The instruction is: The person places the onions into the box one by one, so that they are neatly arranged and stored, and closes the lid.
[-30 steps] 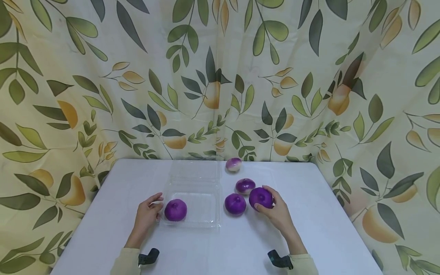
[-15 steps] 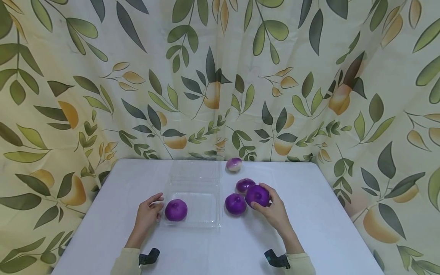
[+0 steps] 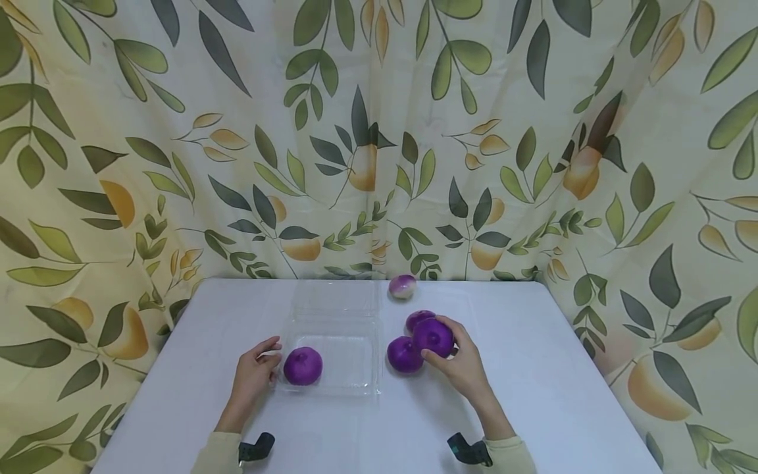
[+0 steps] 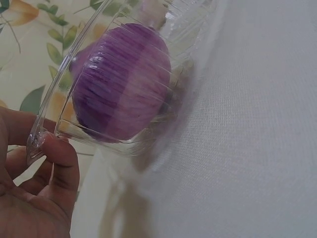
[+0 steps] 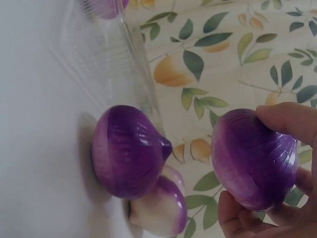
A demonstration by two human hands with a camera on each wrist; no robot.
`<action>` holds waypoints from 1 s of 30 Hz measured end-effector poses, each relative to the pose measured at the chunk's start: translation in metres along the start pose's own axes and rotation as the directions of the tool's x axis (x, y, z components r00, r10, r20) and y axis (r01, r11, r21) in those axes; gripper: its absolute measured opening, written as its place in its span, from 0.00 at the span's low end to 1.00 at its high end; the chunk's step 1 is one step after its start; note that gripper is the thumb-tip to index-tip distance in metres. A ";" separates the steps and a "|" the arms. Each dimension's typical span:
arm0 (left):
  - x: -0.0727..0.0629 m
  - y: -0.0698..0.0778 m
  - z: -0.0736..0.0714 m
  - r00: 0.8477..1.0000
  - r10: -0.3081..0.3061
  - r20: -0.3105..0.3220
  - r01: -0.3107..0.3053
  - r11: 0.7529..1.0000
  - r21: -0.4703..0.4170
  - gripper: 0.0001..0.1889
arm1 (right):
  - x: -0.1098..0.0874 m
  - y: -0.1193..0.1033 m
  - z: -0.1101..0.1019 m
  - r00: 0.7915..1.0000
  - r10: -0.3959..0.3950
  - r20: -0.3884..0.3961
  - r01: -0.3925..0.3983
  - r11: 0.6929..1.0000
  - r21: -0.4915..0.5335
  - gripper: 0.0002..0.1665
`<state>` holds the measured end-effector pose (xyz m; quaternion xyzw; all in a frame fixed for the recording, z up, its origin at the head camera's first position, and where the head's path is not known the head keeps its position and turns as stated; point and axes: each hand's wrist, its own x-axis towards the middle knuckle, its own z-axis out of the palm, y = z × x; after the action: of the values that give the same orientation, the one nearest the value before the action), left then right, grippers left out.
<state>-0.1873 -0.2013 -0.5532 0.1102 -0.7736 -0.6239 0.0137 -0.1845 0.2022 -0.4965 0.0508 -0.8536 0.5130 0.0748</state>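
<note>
With our right hand (image 3: 468, 372) we grip a shiny, round onion (image 3: 433, 338), fingers curled about it, above the table (image 3: 533, 375) near other onions (image 3: 404, 357). Our left hand (image 3: 251, 378) pinches the rim of the clear, ribbed plastic box (image 3: 351, 363).

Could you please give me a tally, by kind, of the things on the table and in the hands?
Onions: 5 (one in the container, one held in the right hand, and three others on the table)
Clear plastic container with its lid open: 1
Total: 6
</note>
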 end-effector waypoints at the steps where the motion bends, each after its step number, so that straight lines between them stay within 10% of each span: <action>1: 0.000 0.000 0.000 1.000 0.002 0.000 -0.002 1.000 0.002 0.24 | 0.000 -0.001 0.001 1.000 -0.002 0.004 0.002 1.000 0.011 0.45; 30: 0.002 -0.006 0.002 1.000 0.000 -0.014 0.000 1.000 0.007 0.24 | 0.002 -0.024 0.032 0.998 0.011 0.068 -0.021 0.989 0.148 0.44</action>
<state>-0.1887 -0.2014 -0.5592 0.1146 -0.7757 -0.6203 0.0186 -0.1845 0.1629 -0.4898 0.0665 -0.8155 0.5737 0.0381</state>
